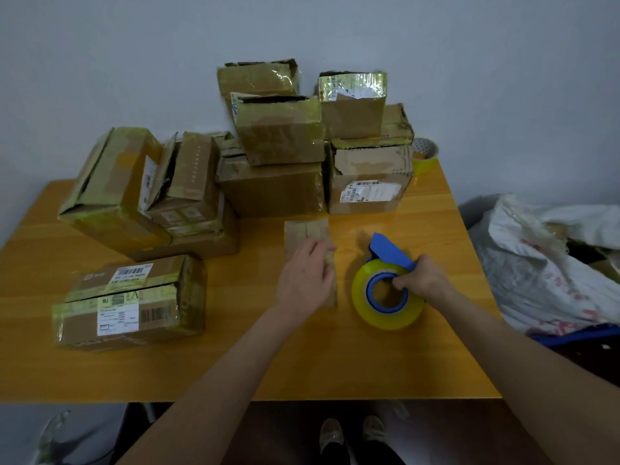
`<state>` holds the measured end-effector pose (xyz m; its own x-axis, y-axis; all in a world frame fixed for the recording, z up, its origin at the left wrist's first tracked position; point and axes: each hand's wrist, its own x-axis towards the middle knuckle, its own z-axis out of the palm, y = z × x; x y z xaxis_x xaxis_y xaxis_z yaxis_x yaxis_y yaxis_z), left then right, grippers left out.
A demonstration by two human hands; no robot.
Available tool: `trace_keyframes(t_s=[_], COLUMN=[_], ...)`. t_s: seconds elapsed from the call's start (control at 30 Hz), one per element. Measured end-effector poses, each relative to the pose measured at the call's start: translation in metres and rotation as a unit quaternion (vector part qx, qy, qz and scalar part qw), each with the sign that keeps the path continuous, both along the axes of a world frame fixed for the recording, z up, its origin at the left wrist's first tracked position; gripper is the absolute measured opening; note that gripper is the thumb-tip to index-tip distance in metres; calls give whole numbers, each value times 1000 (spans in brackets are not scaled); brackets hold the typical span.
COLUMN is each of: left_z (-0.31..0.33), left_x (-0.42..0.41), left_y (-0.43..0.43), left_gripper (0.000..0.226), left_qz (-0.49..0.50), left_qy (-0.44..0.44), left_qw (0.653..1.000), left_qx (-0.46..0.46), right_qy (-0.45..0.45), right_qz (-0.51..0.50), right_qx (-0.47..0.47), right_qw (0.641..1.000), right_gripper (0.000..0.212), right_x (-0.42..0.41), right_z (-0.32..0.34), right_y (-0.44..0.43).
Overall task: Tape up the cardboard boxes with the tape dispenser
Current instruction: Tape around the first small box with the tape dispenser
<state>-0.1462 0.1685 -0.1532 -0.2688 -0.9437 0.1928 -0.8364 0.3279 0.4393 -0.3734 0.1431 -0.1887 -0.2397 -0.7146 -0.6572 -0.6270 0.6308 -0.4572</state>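
Right hand (424, 280) grips the tape dispenser (385, 318), fingers hooked into the roll's core, at three o'clock from the small cardboard box (305, 231). Left hand (303, 280) lies flat on that box, fingers relaxed, pinning it to the desk (302, 364). No strip pulled out, I'd say. At twelve o'clock the stacked boxes (275, 189) show torn, open tops: most work remains.

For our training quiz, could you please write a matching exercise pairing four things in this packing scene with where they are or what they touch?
Things: 1 left hand; 2 right hand; 3 spare tape roll; 4 white sack.
Places: A beside the table's right edge; B resting on the small flat box; C gripping the tape dispenser; D at the table's far right corner.
Pairs: 1-B, 2-C, 3-D, 4-A.
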Motion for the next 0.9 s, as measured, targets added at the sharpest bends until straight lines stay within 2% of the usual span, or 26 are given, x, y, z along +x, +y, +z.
trace_keyframes(t_s=[0.1,0.17,0.27,0.37,0.43,0.53,0.6,0.67,0.73,0.8,0.87,0.9], left_z=[10,22,42,56,60,67,68,69,70,69,69,70], left_x=[-10,-16,-22,-24,-22,-14,-6,1,6,12,20,25], left_y=[-2,-6,-16,-19,-17,-8,-4,1,7,12,14,14], left_gripper=[35,51,87,91,77,51,44,46,50,63,77,71], left_qz=[31,74,93,56,28,15,-1,-8,-10,-15,-18,-5], left_qy=[48,117,263,344,379,423,422,403,395,400,402,405], left_qw=[996,979,908,845,832,833,842,856,862,859,854,852], left_qx=[68,151,312,405,405,356,336,323,316,320,331,332], right_qy=[-34,-72,-98,-119,-138,-203,-208,-226,-255,-257,-256,-257], right_qz=[-11,1,70,151,192,246,295,315,323,332,323,317], right_qx=[-68,-137,-232,-280,-285,-197,-127,-98,-84,-88,-107,-115], right_qw=[997,988,965,941,929,927,924,917,907,903,905,906], right_gripper=[51,54,58,58,58,64,86,104,107,104,92,87], right_x=[0,-4,-8,-2,0,-4,-7,-6,-3,0,1,2], right_z=[21,44,91,132,147,159,162,162,160,158,159,160], right_y=[-3,-7,-14,-17,-19,-21,-23,-23,-22,-19,-14,-12])
